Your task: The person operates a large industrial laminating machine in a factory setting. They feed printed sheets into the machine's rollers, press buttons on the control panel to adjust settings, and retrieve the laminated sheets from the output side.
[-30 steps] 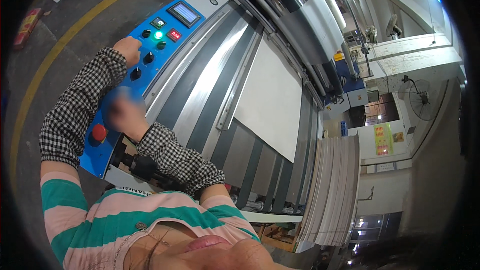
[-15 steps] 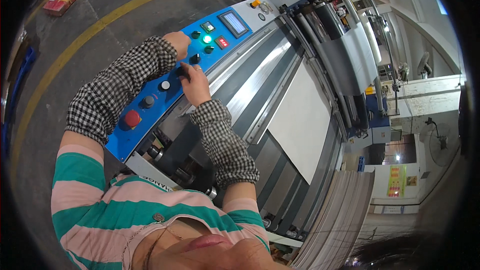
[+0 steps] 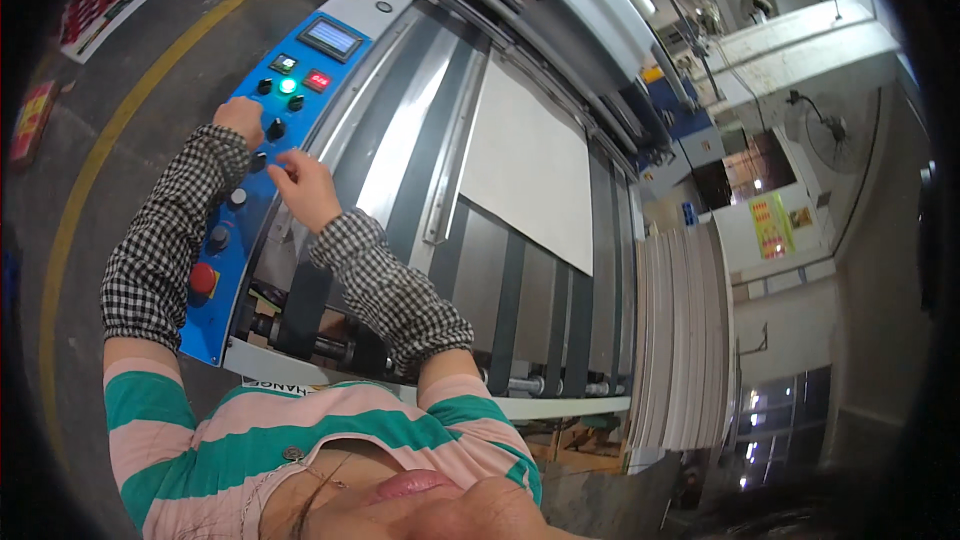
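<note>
Ideally, right hand [image 3: 305,188], grip half-open and seemingly empty just right of the black rotary knob [image 3: 258,161] on the blue control panel [image 3: 212,325], should pinch squarely and lightly; left hand [image 3: 240,120] curls at the panel's left edge, can't tell if holding anything.

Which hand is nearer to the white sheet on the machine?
The right hand is nearer, left of the white sheet and apart from it; the left hand is farther left, at the outer edge of the blue control panel.

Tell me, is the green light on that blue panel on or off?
On: the green light glows brightly among the black knobs on the blue panel.
</note>
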{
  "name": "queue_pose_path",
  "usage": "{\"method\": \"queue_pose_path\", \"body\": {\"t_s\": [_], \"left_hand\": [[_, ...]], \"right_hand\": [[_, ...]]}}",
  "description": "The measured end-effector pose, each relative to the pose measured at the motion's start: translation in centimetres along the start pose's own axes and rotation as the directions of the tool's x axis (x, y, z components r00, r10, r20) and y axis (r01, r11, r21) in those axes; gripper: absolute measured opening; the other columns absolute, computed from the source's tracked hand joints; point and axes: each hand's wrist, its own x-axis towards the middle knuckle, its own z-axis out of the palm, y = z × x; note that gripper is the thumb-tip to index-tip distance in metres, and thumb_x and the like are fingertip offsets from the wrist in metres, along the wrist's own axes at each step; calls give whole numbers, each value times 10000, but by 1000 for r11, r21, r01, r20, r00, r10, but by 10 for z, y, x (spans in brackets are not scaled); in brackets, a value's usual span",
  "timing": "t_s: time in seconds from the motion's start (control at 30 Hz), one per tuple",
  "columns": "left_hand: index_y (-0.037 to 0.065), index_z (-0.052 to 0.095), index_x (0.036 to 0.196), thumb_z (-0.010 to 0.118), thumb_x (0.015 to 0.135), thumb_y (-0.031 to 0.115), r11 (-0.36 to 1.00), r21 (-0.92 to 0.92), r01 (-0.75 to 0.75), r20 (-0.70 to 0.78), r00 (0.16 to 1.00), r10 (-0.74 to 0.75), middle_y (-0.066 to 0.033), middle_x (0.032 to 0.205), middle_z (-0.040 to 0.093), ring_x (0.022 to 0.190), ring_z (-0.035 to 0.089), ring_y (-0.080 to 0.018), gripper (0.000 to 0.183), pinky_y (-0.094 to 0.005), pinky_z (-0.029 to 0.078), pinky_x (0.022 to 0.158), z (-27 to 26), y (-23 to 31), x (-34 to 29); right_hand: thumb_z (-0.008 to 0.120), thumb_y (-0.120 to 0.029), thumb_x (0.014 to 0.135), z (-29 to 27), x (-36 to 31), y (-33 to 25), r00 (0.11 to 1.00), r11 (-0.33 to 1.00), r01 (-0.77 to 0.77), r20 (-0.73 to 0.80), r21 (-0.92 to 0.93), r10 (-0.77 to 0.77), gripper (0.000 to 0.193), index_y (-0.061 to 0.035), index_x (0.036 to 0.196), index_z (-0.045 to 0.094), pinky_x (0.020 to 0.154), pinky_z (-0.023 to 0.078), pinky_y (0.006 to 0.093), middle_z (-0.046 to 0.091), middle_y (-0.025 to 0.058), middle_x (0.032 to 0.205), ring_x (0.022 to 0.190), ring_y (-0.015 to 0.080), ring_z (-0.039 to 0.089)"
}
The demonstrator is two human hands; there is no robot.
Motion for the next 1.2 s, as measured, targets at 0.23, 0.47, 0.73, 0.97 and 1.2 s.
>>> {"method": "queue_pose_path", "body": {"t_s": [0.23, 0.47, 0.73, 0.97, 1.2], "left_hand": [[10, 614, 1045, 518, 784, 51, 994, -107, 6, -17, 1000, -8, -203, 1089, 583, 1039, 548, -334, 280, -402, 444, 900, 1, -2, 2], [18, 579, 1139, 530, 785, 32, 998, 23, 62, 35, 997, -63, -201, 1183, 539, 1097, 523, -313, 357, -383, 437, 931, -12, 4, -6], [1, 609, 1076, 606, 790, 89, 983, 124, 138, 109, 982, -151, -183, 1159, 561, 1078, 543, -299, 299, -368, 460, 912, -23, 21, -7], [-4, 568, 1142, 564, 787, 62, 989, 51, 137, 132, 981, -143, -206, 1219, 514, 1115, 510, -302, 362, -372, 432, 939, -30, 0, -7], [-6, 626, 1038, 543, 790, 75, 997, 44, 68, 111, 991, -73, -208, 1093, 590, 1010, 582, -302, 274, -389, 486, 848, -33, 10, -25]], "right_hand": [[571, -172, 869, -100, -131, 55, 895, 879, -335, -177, 339, 410, 208, 31, 888, 612, 466, 399, 230, 552, 17, 643, 520, 80, 493], [524, -194, 898, -178, -295, 79, 419, 762, -465, -647, 450, 638, 214, 5, 882, 602, 442, 432, 227, 574, 47, 678, 506, 98, 527], [511, -207, 910, -165, -349, 57, 382, 737, -477, -642, 479, 664, 232, 6, 881, 597, 446, 427, 241, 577, 44, 681, 517, 107, 542], [535, -183, 899, -122, -281, 38, 579, 759, -387, -503, 523, 641, 210, 17, 911, 599, 470, 412, 224, 570, 33, 676, 534, 86, 523], [561, -140, 882, -33, -161, -9, 915, 850, -302, -120, 432, 386, 188, 36, 937, 597, 571, 448, 232, 585, 52, 761, 668, 101, 547]]}}
